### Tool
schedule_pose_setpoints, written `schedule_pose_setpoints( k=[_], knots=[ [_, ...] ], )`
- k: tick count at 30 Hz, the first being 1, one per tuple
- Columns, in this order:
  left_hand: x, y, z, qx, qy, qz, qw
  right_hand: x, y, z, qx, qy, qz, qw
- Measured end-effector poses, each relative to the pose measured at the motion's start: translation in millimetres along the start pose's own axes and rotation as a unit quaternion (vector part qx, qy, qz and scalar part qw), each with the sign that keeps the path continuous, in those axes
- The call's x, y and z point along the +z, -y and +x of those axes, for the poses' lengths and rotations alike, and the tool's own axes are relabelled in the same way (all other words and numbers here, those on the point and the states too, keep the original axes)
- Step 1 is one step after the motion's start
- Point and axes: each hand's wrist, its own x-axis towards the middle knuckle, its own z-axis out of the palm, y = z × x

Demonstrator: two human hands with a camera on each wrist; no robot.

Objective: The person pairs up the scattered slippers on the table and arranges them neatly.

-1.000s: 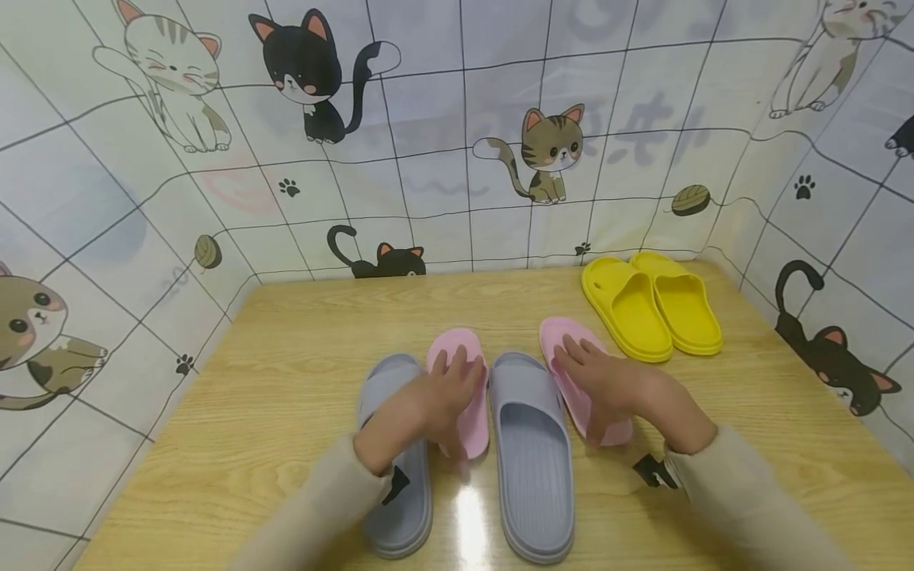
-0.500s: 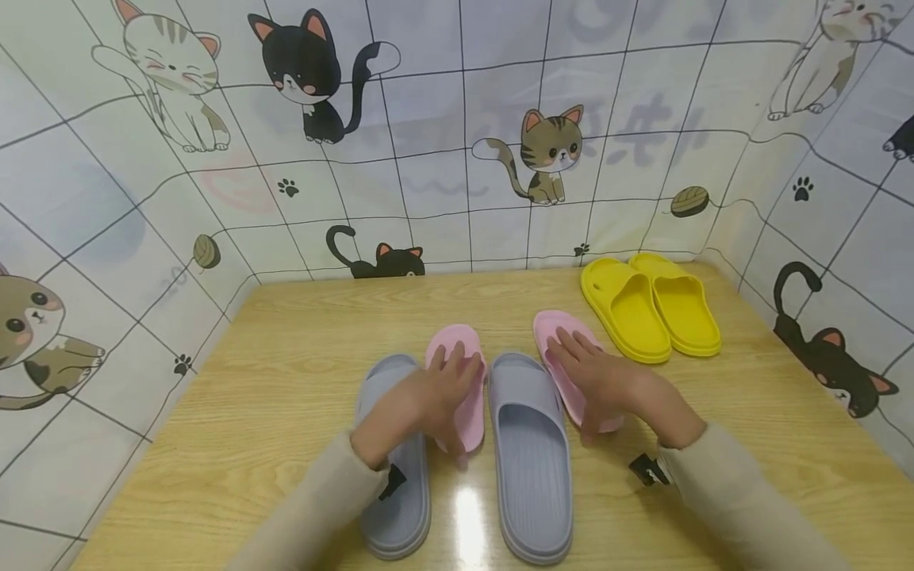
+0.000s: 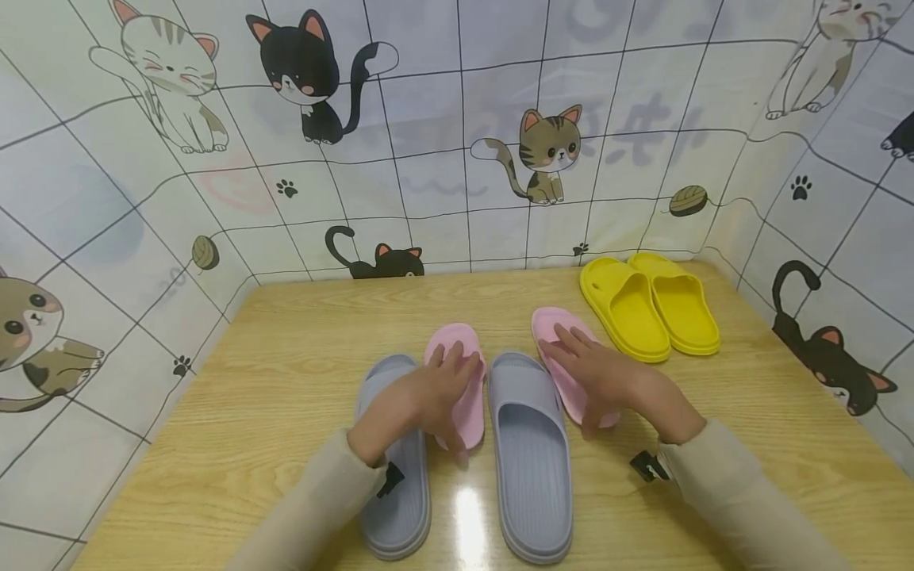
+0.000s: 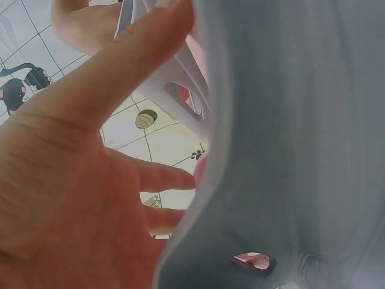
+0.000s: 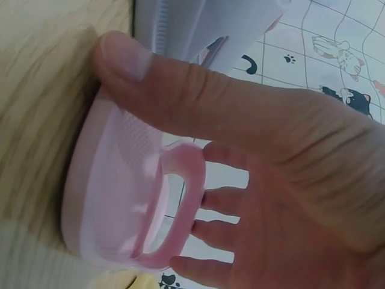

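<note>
left hand (image 3: 421,396): fingers and thumb clasped the left pink slipper (image 3: 457,381), wedged between two grey slippers (image 3: 531,452)
right hand (image 3: 607,381): gripped the right pink slipper (image 3: 553,333), near the yellow pair (image 3: 646,305)
surface (image 3: 286,373): wood-look

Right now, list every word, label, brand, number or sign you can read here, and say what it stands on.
None can be read.
Wall covering: faint grey and pink marks show through behind the cat drawings, too blurred to read.
Pink slippers, grey slippers and yellow slippers: no print or brand shows on them.
Black tags at the sleeve cuffs: nothing legible.
</note>
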Motion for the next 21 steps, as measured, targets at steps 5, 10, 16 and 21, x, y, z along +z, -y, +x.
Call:
schedule_pose_setpoints(
  k=[5, 10, 16, 21],
  knots=[
    [0.5, -1.0, -0.1, -0.003, 0.005, -0.006, 1.0, 3.1, -3.0, 1.9, -0.013, -0.028, -0.005, 1.0],
    [1.2, -1.3, 0.4, -0.005, 0.003, -0.001, 1.0, 3.2, -3.8, 3.1, -0.005, -0.027, -0.017, 0.999],
    [1.5, -1.0, 1.0, -0.003, 0.001, 0.005, 1.0, 3.8, -6.6, 3.5, -0.009, -0.024, -0.023, 0.999],
    [1.5, -0.4, 1.7, 0.0, -0.001, 0.0, 1.0, 4.7, -9.2, 4.1, -0.01, -0.015, -0.021, 1.0]
  ],
)
